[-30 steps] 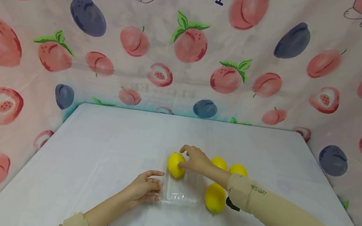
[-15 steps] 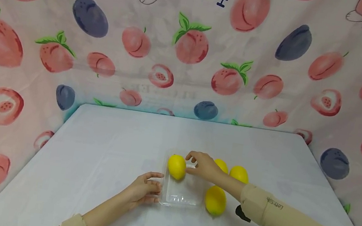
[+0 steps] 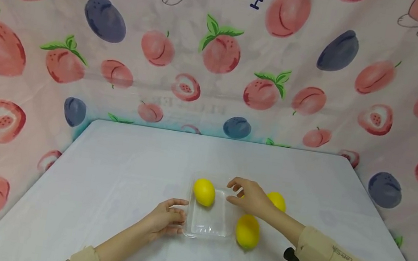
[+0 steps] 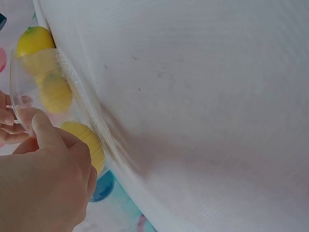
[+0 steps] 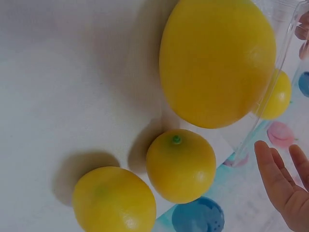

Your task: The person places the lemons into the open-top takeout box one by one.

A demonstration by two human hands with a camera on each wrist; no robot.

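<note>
A clear plastic tray (image 3: 227, 230) lies mid-table with one yellow lemon (image 3: 204, 192) at its back left. My left hand (image 3: 165, 218) touches the tray's left side with its fingers extended; in the left wrist view the hand (image 4: 58, 159) is against the clear wall. My right hand (image 3: 251, 198) is above the tray's back right, fingers loosely bent and holding nothing. Right of the tray lie a near lemon (image 3: 247, 232) and a far lemon (image 3: 276, 201). Another lemon is mostly hidden behind my right hand in the head view; the right wrist view shows this lemon (image 5: 181, 166).
The table (image 3: 127, 159) has a white cover. A fruit-printed cloth (image 3: 214, 95) hangs behind it and along both sides. Dark devices are strapped at both wrists, such as the right camera (image 3: 293, 258).
My right hand has let go of the lemon in the tray and moved right, toward the other lemons. That lemon stays at the back left. My left hand stays at the tray's side.
</note>
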